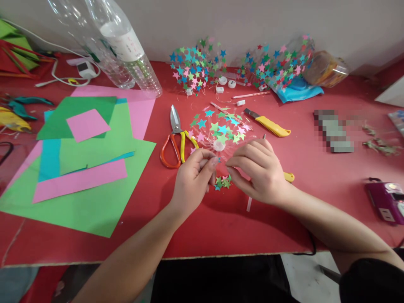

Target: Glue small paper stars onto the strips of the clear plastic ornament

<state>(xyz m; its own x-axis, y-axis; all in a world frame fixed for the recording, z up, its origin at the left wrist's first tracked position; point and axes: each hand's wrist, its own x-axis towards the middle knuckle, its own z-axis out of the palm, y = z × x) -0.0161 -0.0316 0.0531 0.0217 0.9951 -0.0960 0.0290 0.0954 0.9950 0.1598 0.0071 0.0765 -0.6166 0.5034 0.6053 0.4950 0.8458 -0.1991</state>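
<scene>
My left hand [194, 181] is closed, thumb and finger pinching a small blue paper star [219, 160]. Just to its right, my right hand [260, 170] has its fingertips pressed together; whatever is between them is too small to make out. A dark pointed tip [264, 136] shows above the right knuckles, and a yellow handle end [288, 176] sticks out behind that hand. Below my fingers lies a small pile of paper stars [223, 182]. Beyond them sits a clear plastic bottle piece with a whitish centre [219, 145], paper stars spread over it.
Scissors [176, 130] lie left of the bottle piece, a yellow utility knife [268, 124] right. Coloured paper sheets [94, 210] cover the left side. Clear bottles [126, 50] and star-covered clear pieces [197, 63] stand behind. A purple device [385, 202] sits far right.
</scene>
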